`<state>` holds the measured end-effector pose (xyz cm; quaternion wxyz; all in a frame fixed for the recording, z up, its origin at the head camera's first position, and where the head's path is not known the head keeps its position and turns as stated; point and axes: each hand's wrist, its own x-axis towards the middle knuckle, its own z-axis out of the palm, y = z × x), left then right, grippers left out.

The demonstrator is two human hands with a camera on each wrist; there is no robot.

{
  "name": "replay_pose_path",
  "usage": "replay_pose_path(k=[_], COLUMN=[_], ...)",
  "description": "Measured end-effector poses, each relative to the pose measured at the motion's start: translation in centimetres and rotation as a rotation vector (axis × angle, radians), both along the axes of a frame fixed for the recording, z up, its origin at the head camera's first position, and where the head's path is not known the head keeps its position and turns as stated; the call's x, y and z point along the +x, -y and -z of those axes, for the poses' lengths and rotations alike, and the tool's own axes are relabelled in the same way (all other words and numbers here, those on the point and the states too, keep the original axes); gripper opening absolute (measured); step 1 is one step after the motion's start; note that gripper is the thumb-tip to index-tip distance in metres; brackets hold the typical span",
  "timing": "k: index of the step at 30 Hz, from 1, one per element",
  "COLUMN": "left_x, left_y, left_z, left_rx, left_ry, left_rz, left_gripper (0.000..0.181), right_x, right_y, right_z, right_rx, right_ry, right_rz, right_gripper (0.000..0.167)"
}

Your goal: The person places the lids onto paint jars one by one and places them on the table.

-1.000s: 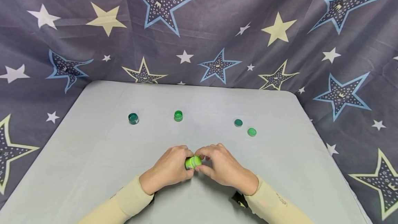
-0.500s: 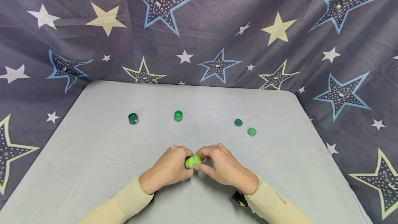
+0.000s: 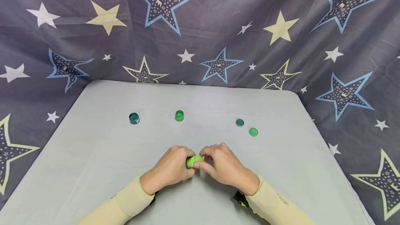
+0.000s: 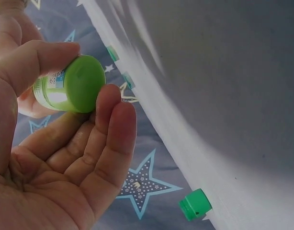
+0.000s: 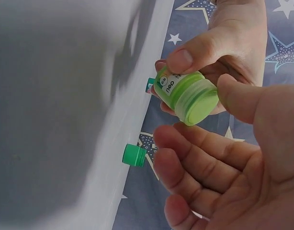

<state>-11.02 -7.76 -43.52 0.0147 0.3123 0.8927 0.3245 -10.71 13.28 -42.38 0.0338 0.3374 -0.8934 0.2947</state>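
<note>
A small light green jar [image 3: 194,161] with a lid is held near the table's front middle, tilted toward the right hand. My left hand [image 3: 171,167] grips its body; in the left wrist view thumb and fingers curl round the jar [image 4: 84,84]. The thumb and fingers of my right hand [image 3: 225,166] touch the lid end. The right wrist view shows the lid [image 5: 199,106] between the right thumb and index finger, the other fingers loosely bent.
On the table [image 3: 206,107] behind the hands, an uncapped dark green jar [image 3: 134,118] stands at the left and an uncapped green jar [image 3: 179,115] near the middle. A dark green lid [image 3: 240,122] and a green lid [image 3: 253,132] lie at the right. A starry cloth [image 3: 200,30] hangs behind.
My right thumb has moved up and left over the light green lid. My left hand keeps its grip on the jar, nearly in the same place.
</note>
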Motion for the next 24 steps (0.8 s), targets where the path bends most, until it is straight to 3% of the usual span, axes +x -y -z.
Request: replay_pose_path(k=[12, 24], left_x=[-0.12, -0.05], left_y=[0.03, -0.05], left_z=[0.08, 0.13], left_rx=[0.03, 0.05], left_ry=[-0.005, 0.001], left_rz=[-0.009, -0.012], left_gripper=[0.022, 0.017], right_x=[-0.1, 0.02], right_y=[-0.57, -0.53], right_z=[-0.63, -0.85], right_rx=[-0.006, -0.051], right_ry=[0.03, 0.04], right_rz=[-0.005, -0.069], right_gripper=[0.045, 0.038])
